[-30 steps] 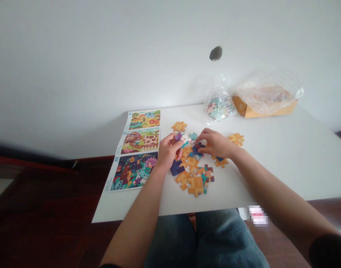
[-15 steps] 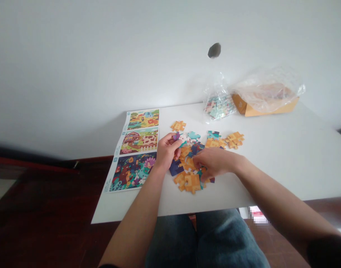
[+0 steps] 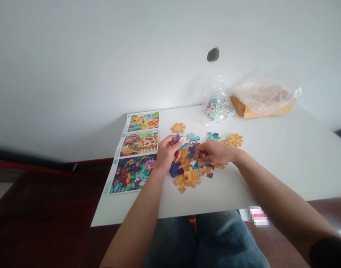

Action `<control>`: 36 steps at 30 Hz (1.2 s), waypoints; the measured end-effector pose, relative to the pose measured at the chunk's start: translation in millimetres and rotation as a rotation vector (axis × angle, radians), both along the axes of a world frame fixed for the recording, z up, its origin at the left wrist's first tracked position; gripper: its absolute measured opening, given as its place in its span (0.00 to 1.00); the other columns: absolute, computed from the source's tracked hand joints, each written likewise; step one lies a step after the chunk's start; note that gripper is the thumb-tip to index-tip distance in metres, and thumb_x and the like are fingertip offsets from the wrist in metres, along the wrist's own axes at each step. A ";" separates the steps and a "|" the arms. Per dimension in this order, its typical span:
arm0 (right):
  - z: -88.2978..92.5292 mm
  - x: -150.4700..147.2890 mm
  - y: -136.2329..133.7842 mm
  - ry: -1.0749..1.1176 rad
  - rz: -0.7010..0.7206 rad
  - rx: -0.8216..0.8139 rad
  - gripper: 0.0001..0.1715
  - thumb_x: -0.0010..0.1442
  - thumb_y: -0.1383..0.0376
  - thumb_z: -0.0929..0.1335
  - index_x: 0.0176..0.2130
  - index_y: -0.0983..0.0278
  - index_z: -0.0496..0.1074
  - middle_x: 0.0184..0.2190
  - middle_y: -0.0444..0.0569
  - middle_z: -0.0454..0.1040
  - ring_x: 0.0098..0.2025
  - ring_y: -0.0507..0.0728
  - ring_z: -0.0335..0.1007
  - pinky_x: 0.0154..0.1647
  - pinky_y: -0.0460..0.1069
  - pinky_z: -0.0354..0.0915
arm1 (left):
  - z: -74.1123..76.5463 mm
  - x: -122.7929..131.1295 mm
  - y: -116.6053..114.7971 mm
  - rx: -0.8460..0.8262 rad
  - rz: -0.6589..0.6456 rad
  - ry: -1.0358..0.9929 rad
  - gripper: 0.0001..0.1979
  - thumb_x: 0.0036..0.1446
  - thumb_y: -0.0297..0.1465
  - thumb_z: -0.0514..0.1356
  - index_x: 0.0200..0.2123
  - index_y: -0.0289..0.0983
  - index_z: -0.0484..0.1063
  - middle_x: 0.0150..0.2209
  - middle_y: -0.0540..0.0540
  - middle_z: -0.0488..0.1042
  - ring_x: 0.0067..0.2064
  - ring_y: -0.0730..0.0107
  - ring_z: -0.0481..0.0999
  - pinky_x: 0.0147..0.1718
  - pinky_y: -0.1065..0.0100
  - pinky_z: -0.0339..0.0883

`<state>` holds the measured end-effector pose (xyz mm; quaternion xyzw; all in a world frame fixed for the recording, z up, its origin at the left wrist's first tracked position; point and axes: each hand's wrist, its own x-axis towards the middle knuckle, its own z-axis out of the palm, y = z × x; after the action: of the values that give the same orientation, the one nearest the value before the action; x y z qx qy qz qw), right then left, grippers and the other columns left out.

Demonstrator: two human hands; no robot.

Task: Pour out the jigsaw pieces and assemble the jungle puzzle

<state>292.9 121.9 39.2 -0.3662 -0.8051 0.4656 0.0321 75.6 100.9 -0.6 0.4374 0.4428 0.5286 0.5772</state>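
Note:
My left hand [image 3: 166,152] is closed around a small group of joined puzzle pieces [image 3: 180,139], purple, white and teal, held just above the white table [image 3: 270,163]. My right hand [image 3: 213,152] hovers beside it over a heap of loose puzzle pieces [image 3: 190,175], its fingertips pinched on a small piece [image 3: 197,163]. Many pieces in the heap lie orange back up; a few show dark blue or teal print.
A reference sheet [image 3: 137,150] with three printed pictures lies at the table's left edge. More loose pieces [image 3: 234,139] lie right of my hands. At the back stand a clear bag of pieces [image 3: 217,106] and an orange box under a plastic bag [image 3: 263,98]. My jeans show below the table.
My right hand dipped toward the near side of the heap, then came back up toward my left hand with a small piece pinched. The left hand stayed in place with its joined pieces.

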 end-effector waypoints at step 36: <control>-28.4 -19.1 2.2 0.548 -0.638 0.169 0.19 0.59 0.51 0.71 0.42 0.63 0.74 0.34 0.46 0.74 0.30 0.51 0.69 0.29 0.46 0.64 | 10.4 3.3 -8.8 -0.086 -0.256 0.082 0.20 0.52 0.41 0.68 0.41 0.37 0.68 0.16 0.57 0.67 0.13 0.75 0.66 0.13 0.76 0.58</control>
<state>273.8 124.1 10.8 -0.4556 -0.6485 0.4449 0.4169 78.9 92.1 9.8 0.4866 0.4288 0.4129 0.6394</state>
